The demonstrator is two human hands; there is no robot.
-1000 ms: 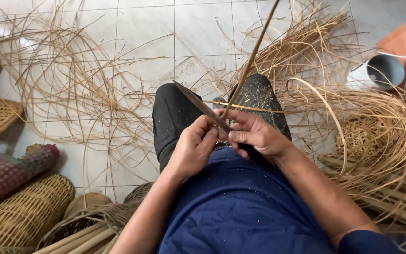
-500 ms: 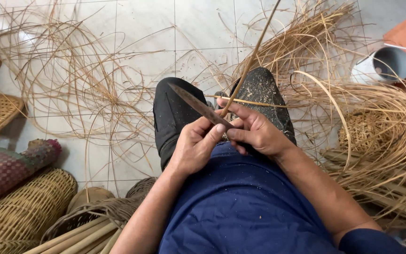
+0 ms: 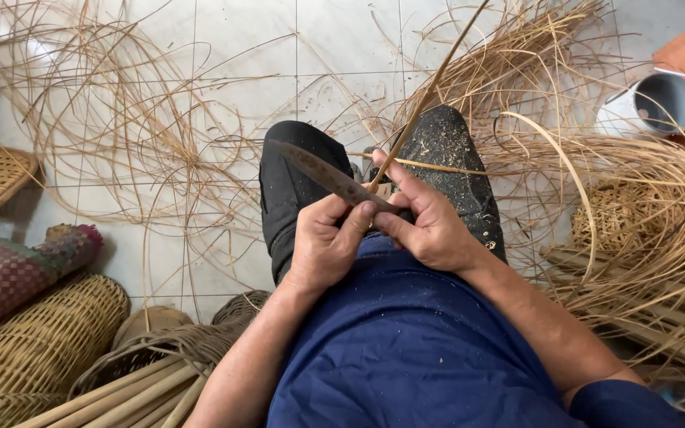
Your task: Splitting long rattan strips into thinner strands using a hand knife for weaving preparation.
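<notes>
Left hand: the left hand [image 3: 323, 246] sits at the middle of the frame, its grip closed around the handle end of a knife [image 3: 328, 178], thumb pressed up along the blade's base.
Knife: a long, dull, dark blade that slants from the hands up toward the upper left, lying over the dark trouser knees [image 3: 295, 186].
Right hand: the right hand [image 3: 430, 226] lies just right of the left one, touching it; its grip is closed on a thin cane strip [image 3: 430, 91], pinched between thumb and fingers just where the strip meets the blade.
Cane strip: a straight, pale brown strip running from the hands up and to the right, out past the top edge of the frame.
Lap: a blue shirt [image 3: 406, 349] fills the lower middle; the knees are dusted with fine shavings.
Floor: pale tiles [image 3: 239, 47] across the top, strewn with loose curling cane strands [image 3: 120, 135] at the upper left and a thicker heap at the upper right.
Right edge: a grey-white cup [image 3: 652, 107] lying on its side at the upper right, with coiled cane [image 3: 644, 214] below it.
Left edge: woven baskets [image 3: 41, 349] at the lower left, a piece of checked woven cloth [image 3: 9, 277] above them.
</notes>
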